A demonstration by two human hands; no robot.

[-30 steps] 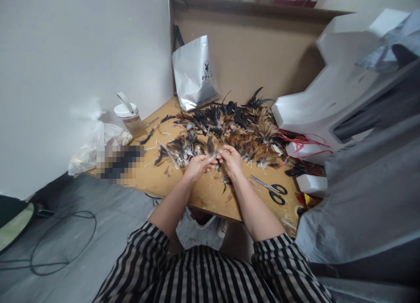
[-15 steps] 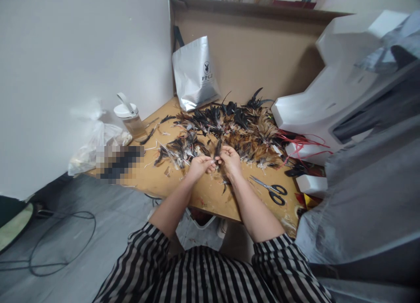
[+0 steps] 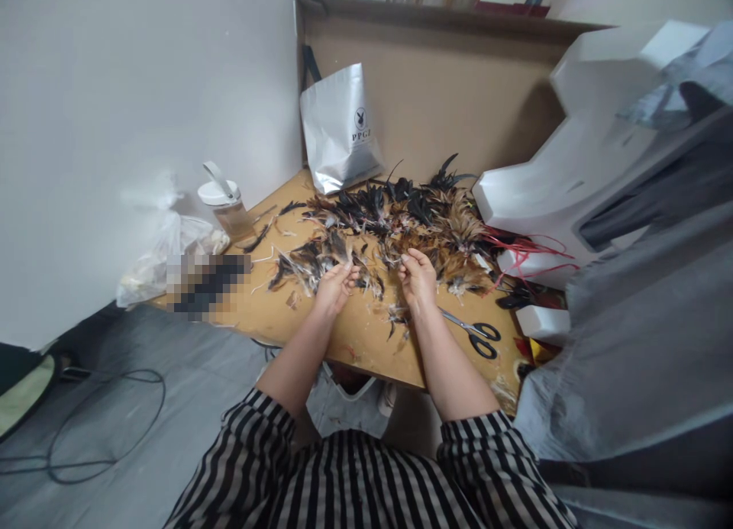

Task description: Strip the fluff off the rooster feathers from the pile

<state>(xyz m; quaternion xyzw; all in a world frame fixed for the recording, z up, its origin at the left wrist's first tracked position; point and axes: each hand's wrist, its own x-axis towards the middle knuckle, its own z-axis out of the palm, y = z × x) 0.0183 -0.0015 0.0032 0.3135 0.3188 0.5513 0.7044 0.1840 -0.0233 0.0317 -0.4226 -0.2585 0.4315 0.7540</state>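
My left hand (image 3: 337,287) is closed in a pinch over the near left feathers. A grey-brown feather (image 3: 340,246) rises from its fingertips. Some distance to the right, my right hand (image 3: 419,279) also pinches with thumb and forefinger; what sits between them is too small to make out. Dark and brown feather bunches (image 3: 372,208) lie in rows beyond both hands. Brown bunches (image 3: 452,262) spread just past the right hand, and a few loose feathers (image 3: 396,315) lie on the table between my forearms. Black-handled scissors (image 3: 478,337) rest beside my right wrist, their blades partly open.
A silver bag (image 3: 340,132) stands at the back against a cardboard panel (image 3: 447,94). On the left are a lidded bottle (image 3: 226,208) and a plastic bag (image 3: 172,254). Red strings (image 3: 527,246), white foam pieces (image 3: 515,193) and grey cloth (image 3: 647,346) border the right side.
My hands, together at a dark feather before, have moved apart: the left to the left, the right slightly to the right and up. A grey-brown feather now shows above the left fingertips.
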